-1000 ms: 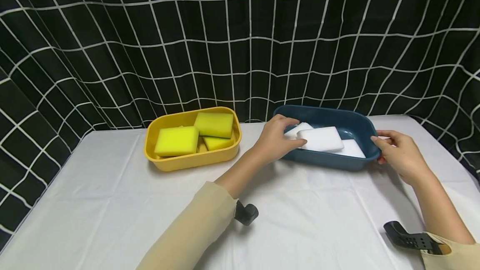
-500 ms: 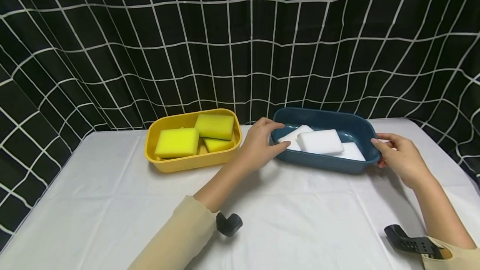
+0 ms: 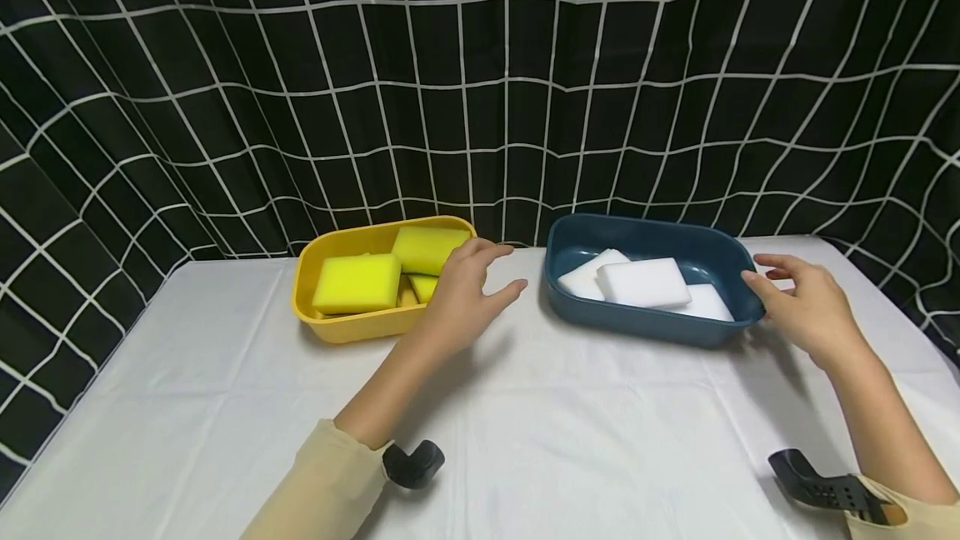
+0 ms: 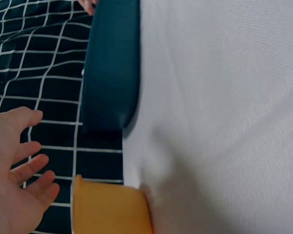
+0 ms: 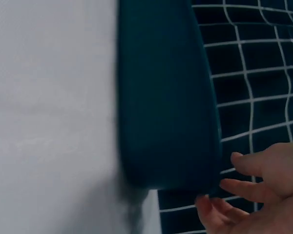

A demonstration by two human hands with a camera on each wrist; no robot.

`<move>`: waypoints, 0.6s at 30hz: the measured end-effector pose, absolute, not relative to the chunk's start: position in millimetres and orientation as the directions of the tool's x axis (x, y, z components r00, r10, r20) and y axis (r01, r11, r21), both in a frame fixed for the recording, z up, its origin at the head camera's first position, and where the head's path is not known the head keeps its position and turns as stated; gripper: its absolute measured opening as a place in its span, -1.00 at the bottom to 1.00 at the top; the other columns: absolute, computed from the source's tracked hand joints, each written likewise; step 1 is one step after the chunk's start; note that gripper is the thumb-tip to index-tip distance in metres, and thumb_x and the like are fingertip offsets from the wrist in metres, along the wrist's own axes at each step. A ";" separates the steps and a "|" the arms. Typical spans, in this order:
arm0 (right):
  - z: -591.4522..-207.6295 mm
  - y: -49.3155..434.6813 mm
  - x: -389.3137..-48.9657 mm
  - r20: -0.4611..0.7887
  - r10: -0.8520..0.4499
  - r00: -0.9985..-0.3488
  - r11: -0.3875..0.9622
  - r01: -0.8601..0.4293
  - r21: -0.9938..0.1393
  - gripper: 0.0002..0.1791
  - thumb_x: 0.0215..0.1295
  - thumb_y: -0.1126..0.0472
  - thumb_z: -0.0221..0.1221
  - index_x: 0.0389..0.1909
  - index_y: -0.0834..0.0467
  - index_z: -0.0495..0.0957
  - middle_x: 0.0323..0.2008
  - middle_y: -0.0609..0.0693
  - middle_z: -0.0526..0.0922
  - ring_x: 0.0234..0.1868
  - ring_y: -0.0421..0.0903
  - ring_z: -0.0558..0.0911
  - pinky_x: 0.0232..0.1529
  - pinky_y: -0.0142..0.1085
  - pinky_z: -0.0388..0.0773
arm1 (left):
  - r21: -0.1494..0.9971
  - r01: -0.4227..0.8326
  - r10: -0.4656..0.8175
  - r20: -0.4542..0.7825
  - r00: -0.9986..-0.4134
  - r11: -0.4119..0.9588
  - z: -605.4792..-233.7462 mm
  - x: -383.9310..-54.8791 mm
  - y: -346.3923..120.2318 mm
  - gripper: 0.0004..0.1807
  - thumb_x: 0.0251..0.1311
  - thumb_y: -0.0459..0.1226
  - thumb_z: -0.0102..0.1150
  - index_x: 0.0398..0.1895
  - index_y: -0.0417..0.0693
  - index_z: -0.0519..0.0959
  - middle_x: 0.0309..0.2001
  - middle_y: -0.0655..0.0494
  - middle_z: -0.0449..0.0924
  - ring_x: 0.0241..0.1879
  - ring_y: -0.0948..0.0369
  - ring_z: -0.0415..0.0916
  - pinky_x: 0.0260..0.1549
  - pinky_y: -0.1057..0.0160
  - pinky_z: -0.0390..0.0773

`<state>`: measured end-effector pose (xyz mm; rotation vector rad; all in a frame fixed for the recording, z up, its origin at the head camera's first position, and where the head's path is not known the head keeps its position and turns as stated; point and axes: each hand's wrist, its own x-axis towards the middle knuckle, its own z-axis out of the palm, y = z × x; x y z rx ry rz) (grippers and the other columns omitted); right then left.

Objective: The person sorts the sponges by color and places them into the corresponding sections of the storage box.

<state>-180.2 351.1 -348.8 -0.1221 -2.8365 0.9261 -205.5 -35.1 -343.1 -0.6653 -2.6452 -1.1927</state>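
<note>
My left hand [image 3: 462,300] is over the front right side of the yellow bin [image 3: 352,329], thumb and fingers spread and holding nothing. Yellow sponges [image 3: 356,282] fill much of that bin; my hand covers part of its right end. To the right, a dark blue bin [image 3: 637,324] holds several white sponge blocks [image 3: 643,282]. My right hand [image 3: 813,307] is at the blue bin's right end. In the right wrist view its fingers [image 5: 249,190] are parted and loosely bent beside the bin's end; whether a fingertip touches it I cannot tell.
A white cloth [image 3: 525,432] covers the table beneath both bins. Directly behind them hangs a black curtain [image 3: 480,90] with a white grid. Black wrist mounts [image 3: 414,465] stick out near the sleeves. A gap of cloth separates the two bins.
My left hand has moved left from the white sponge blocks, out of the blue bin and to the yellow one. My right fingers have loosened from the blue bin's rim.
</note>
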 end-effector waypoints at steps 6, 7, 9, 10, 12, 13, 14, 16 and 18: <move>-339.1 338.7 -174.4 0.153 0.109 -0.982 0.843 0.010 -0.537 -0.34 0.71 0.04 -0.08 0.49 0.50 0.22 0.27 0.63 0.29 0.19 0.58 0.44 0.09 0.42 0.52 | 0.676 0.428 0.276 0.327 -0.904 0.599 -340.0 -200.0 -50.1 -0.48 0.40 -0.20 0.36 0.34 -0.26 0.58 0.21 -0.18 0.55 0.28 -0.09 0.44 0.36 -0.01 0.53; -338.0 337.3 -173.8 0.163 0.102 -0.981 0.848 0.000 -0.529 -0.34 0.70 0.03 -0.07 0.49 0.49 0.22 0.26 0.62 0.30 0.18 0.57 0.43 0.08 0.42 0.52 | 0.677 0.429 0.268 0.335 -0.903 0.598 -339.4 -199.1 -53.0 -0.48 0.40 -0.21 0.36 0.33 -0.27 0.59 0.20 -0.19 0.55 0.28 -0.10 0.44 0.36 -0.02 0.53; -336.2 334.4 -172.9 0.186 0.090 -0.979 0.856 -0.019 -0.517 -0.34 0.70 0.03 -0.05 0.49 0.49 0.23 0.25 0.62 0.31 0.17 0.55 0.42 0.07 0.42 0.51 | 0.672 0.430 0.254 0.350 -0.902 0.603 -337.5 -196.5 -59.2 -0.48 0.39 -0.20 0.36 0.32 -0.30 0.59 0.20 -0.21 0.56 0.29 -0.12 0.44 0.38 -0.04 0.51; -335.3 332.8 -172.3 0.195 0.085 -0.977 0.858 -0.027 -0.512 -0.34 0.69 0.02 -0.05 0.49 0.49 0.23 0.25 0.61 0.32 0.17 0.54 0.41 0.05 0.41 0.50 | 0.670 0.426 0.246 0.351 -0.903 0.608 -336.7 -195.4 -62.5 -0.47 0.39 -0.20 0.36 0.33 -0.30 0.58 0.21 -0.21 0.55 0.30 -0.12 0.44 0.40 -0.04 0.49; -334.0 329.7 -171.1 0.214 0.076 -0.974 0.865 -0.042 -0.501 -0.32 0.68 0.00 -0.03 0.48 0.49 0.25 0.25 0.61 0.33 0.14 0.52 0.39 0.01 0.39 0.49 | 0.664 0.413 0.231 0.348 -0.909 0.623 -335.4 -193.2 -69.3 -0.44 0.39 -0.18 0.36 0.34 -0.31 0.56 0.22 -0.22 0.55 0.32 -0.13 0.42 0.43 -0.04 0.45; -333.4 328.2 -170.5 0.222 0.073 -0.972 0.868 -0.048 -0.495 -0.32 0.68 -0.01 -0.02 0.47 0.50 0.25 0.24 0.62 0.33 0.13 0.51 0.39 -0.01 0.39 0.48 | 0.661 0.401 0.222 0.341 -0.913 0.634 -334.8 -192.0 -72.8 -0.43 0.40 -0.16 0.35 0.36 -0.31 0.55 0.24 -0.21 0.54 0.33 -0.12 0.41 0.44 -0.04 0.44; -332.6 326.4 -169.8 0.230 0.073 -0.970 0.871 -0.050 -0.488 -0.30 0.68 -0.02 -0.02 0.47 0.50 0.26 0.25 0.62 0.33 0.13 0.50 0.38 -0.02 0.39 0.47 | 0.656 0.388 0.212 0.334 -0.919 0.648 -334.2 -190.6 -76.3 -0.41 0.40 -0.14 0.35 0.38 -0.30 0.54 0.25 -0.21 0.53 0.34 -0.12 0.41 0.45 -0.04 0.44; -330.7 322.9 -168.4 0.234 0.085 -0.968 0.879 -0.038 -0.475 -0.26 0.67 -0.08 -0.01 0.47 0.50 0.25 0.27 0.64 0.32 0.18 0.52 0.34 0.02 0.44 0.44 | 0.643 0.362 0.193 0.319 -0.928 0.675 -333.6 -188.6 -83.1 -0.38 0.41 -0.11 0.34 0.41 -0.28 0.52 0.29 -0.20 0.50 0.36 -0.11 0.39 0.47 -0.04 0.43; -328.5 319.5 -167.0 0.234 0.100 -0.967 0.885 -0.021 -0.464 -0.21 0.66 -0.14 -0.01 0.49 0.48 0.23 0.31 0.65 0.29 0.26 0.56 0.30 0.12 0.52 0.38 | 0.619 0.342 0.177 0.314 -0.933 0.707 -333.1 -186.3 -90.2 -0.36 0.43 -0.07 0.33 0.42 -0.26 0.50 0.31 -0.20 0.49 0.37 -0.12 0.38 0.47 -0.07 0.43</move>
